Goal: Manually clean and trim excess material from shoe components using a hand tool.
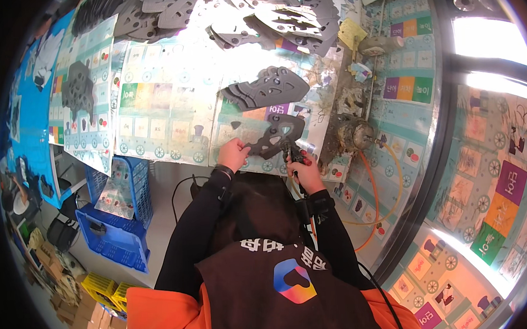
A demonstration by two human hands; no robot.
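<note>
On the tabletop, a grey stack lies just beyond the dark panel, whose long axis slants away rightward; the left hand pinches its left end, the right hand grips a black tool by its near-right edge.

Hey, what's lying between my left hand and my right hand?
In the head view, a dark gray cut-out piece lies there, between your left hand at its edge and your right hand, which holds a dark tool.
</note>
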